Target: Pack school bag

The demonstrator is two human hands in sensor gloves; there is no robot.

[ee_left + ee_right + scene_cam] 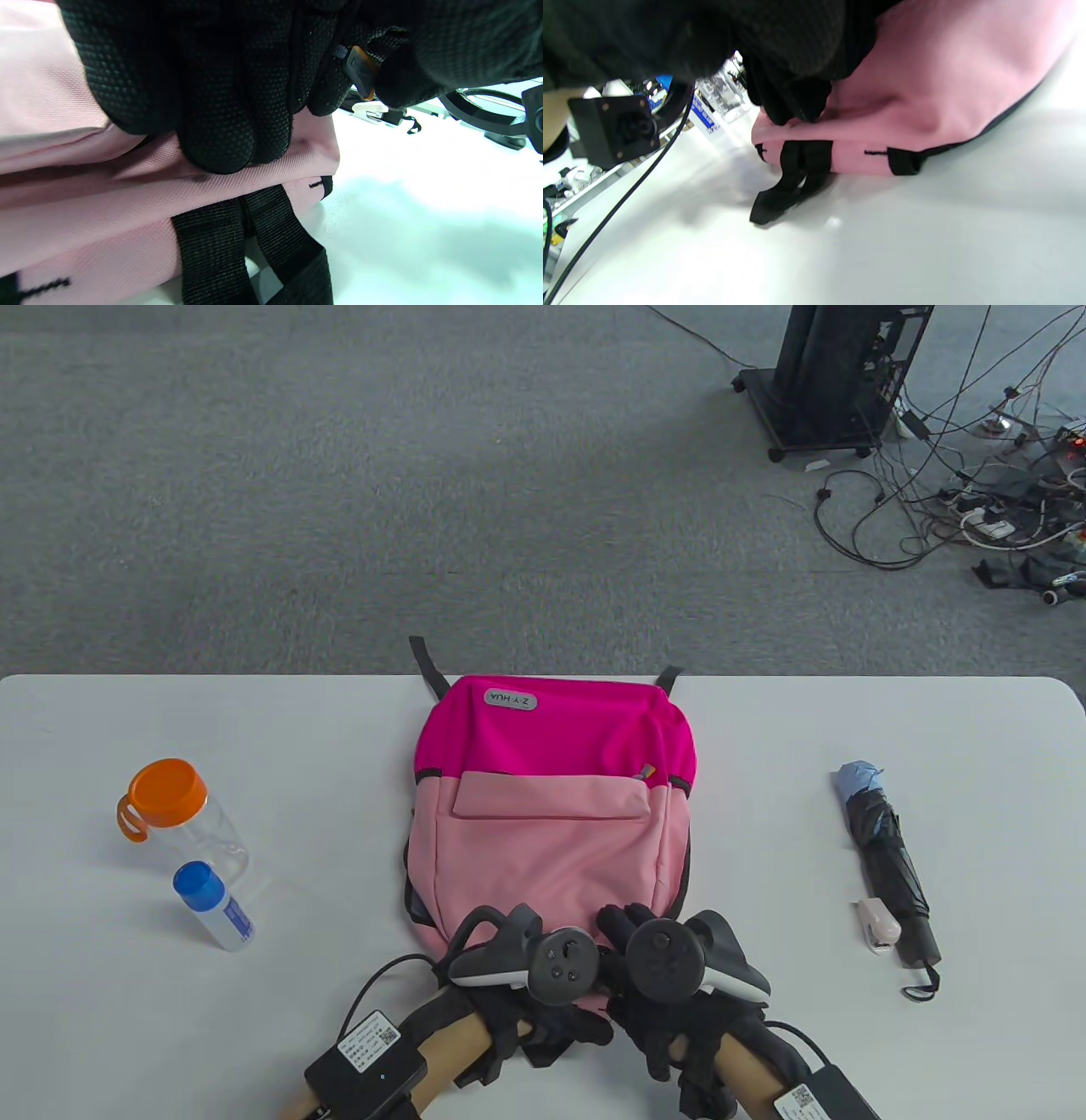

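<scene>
A pink backpack (551, 814) lies flat at the table's middle, its top end with the black carry strap (793, 178) towards me. My left hand (517, 933) presses its fingers (220, 127) down on the light pink fabric (85, 203) at that end. My right hand (624, 920) sits right beside it, fingers (793, 101) curled onto the same edge (946, 84). A black and orange zipper pull (360, 72) is pinched between gloved fingertips, seemingly those of my right hand. The trackers hide most of both hands in the table view.
A clear bottle with an orange lid (182, 814) and a small blue-capped bottle (212, 903) stand at the left. A folded black umbrella (887, 865) and a white clip (878, 925) lie at the right. Cables trail from my wrists.
</scene>
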